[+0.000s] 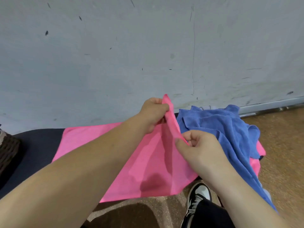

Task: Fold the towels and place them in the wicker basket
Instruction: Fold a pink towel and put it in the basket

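Observation:
A pink towel lies spread over a dark bench, with its right edge lifted. My left hand pinches the far corner of that edge and holds it up. My right hand pinches the same edge nearer to me, thumb against curled fingers. To the right, a heap of blue towels rests crumpled on the bench, with more pink cloth showing beneath it. A dark woven wicker basket is partly in view at the left edge.
The dark bench stands against a scuffed grey wall. Below is a brown speckled floor. My black-and-white shoe and dark trouser leg sit under the right arm. A metal rail runs along the wall's base at the right.

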`<state>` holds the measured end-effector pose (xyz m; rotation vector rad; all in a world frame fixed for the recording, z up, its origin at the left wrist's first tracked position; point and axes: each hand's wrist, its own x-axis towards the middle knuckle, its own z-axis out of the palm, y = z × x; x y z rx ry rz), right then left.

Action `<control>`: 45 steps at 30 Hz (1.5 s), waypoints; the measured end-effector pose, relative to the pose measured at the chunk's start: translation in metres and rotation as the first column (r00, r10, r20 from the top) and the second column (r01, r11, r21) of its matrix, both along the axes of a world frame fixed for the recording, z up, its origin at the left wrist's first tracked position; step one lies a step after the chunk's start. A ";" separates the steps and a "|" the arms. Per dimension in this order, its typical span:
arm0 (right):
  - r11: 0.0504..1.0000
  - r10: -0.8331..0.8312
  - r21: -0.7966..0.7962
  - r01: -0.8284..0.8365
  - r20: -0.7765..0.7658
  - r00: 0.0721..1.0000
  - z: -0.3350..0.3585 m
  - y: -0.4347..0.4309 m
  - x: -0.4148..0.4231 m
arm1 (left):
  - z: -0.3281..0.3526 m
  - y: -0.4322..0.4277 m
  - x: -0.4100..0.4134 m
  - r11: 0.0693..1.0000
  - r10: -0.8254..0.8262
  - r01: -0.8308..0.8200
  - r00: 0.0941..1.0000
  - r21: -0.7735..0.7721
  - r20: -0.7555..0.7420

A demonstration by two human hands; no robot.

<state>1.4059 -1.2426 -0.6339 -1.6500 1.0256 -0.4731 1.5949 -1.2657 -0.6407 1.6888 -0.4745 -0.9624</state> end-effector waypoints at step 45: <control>0.880 0.469 0.072 -0.469 0.008 0.883 -0.031 0.193 0.241 | -0.057 0.345 0.229 0.871 0.091 -0.309 0.866 0.383 0.492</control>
